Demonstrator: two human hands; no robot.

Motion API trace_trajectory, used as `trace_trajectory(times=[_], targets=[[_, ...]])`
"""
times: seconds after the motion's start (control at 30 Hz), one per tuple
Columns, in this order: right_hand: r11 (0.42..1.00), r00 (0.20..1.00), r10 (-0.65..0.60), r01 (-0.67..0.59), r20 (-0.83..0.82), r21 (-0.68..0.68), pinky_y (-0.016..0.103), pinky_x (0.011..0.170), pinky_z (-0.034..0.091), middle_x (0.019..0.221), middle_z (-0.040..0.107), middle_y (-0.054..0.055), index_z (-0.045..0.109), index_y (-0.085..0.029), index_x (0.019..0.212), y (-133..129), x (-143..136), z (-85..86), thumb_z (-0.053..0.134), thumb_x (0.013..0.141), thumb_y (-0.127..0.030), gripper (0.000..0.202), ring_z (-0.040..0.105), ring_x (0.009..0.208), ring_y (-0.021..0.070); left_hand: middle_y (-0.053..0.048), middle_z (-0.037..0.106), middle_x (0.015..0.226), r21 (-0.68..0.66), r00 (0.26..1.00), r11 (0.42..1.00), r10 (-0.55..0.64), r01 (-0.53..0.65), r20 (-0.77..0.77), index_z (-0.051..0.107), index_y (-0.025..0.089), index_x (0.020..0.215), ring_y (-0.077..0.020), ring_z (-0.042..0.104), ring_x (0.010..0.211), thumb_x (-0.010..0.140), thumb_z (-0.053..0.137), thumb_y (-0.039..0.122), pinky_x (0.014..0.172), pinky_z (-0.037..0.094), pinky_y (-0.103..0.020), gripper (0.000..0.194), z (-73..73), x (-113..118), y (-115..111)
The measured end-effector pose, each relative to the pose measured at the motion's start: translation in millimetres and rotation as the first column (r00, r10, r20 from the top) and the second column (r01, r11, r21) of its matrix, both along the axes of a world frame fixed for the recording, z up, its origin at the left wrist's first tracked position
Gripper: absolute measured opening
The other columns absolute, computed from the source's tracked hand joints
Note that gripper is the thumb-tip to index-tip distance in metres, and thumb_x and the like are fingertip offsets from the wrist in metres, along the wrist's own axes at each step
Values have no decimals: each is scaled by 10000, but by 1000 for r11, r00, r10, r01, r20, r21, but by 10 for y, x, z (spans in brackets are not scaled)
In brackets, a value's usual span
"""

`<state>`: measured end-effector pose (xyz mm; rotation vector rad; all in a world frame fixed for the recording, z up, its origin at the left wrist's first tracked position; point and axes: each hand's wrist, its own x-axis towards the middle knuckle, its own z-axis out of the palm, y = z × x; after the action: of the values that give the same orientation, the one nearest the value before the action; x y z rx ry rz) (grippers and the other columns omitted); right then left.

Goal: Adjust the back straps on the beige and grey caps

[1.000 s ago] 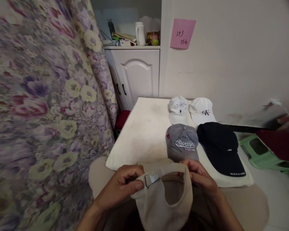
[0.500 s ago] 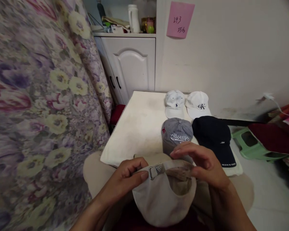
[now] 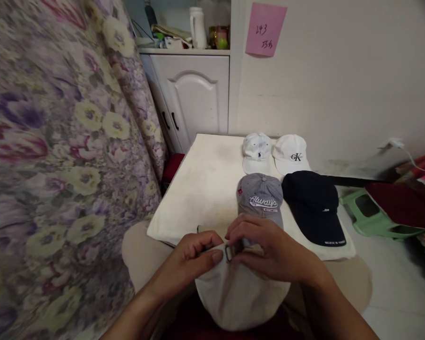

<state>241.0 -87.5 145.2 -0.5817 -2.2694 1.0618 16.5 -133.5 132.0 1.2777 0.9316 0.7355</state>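
A beige baseball cap (image 3: pixel 242 302) is held over my lap, its back strap and metal buckle (image 3: pixel 227 254) facing up. My left hand (image 3: pixel 194 257) pinches the cap's edge just left of the buckle. With fingers closed on the strap right of the buckle, my right hand (image 3: pixel 269 250) covers most of the rear opening. Just beyond it lies a grey cap (image 3: pixel 260 189) with white "Always" lettering, its brim partly hidden. To the right is a black cap (image 3: pixel 311 198). Behind these sit a pale cap (image 3: pixel 257 148) with a small dark emblem and a white cap (image 3: pixel 290 151) with "CK" letters.
The caps lie on a cream-covered table (image 3: pixel 198 184). A floral curtain (image 3: pixel 74 165) hangs at left, and a white cabinet (image 3: pixel 194 99) stands behind. A green stool (image 3: pixel 361 212) is on the floor at right, near a wall plug (image 3: pixel 395 141).
My right hand has moved left from the cap's right edge to the strap beside the buckle, now closed on it. My left hand has stayed at the same edge.
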Motion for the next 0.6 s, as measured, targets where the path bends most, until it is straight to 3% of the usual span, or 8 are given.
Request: trace_trajectory(times=[0.23, 0.47, 0.6], targets=[[981, 995, 99, -96, 12, -170, 272, 761, 514, 963, 658, 16, 628, -194, 913, 111, 2, -11, 729, 845, -155, 129, 632, 837, 146, 34, 459, 695, 11, 1000, 1000, -24, 24, -19, 601, 159, 805, -106, 328, 618, 899, 615, 442, 558, 236, -239, 299, 7, 32, -1], [981, 989, 146, -144, 8, -132, 291, 788, 512, 983, 627, 20, 599, -191, 825, 141, 5, -4, 645, 871, -86, 123, 610, 871, 148, 34, 481, 669, 44, 997, 998, -31, 34, -65, 639, 164, 798, -105, 332, 593, 911, 597, 387, 560, 250, -247, 254, 34, 84, 15], [953, 976, 199, -214, -92, -215, 319, 840, 518, 1072, 580, 40, 595, -187, 819, 192, 21, -43, 651, 887, -139, 100, 598, 940, 156, 23, 505, 649, 23, 998, 999, -32, 34, -58, 653, 158, 774, -108, 342, 581, 894, 615, 411, 543, 227, -254, 282, 26, 93, 27]])
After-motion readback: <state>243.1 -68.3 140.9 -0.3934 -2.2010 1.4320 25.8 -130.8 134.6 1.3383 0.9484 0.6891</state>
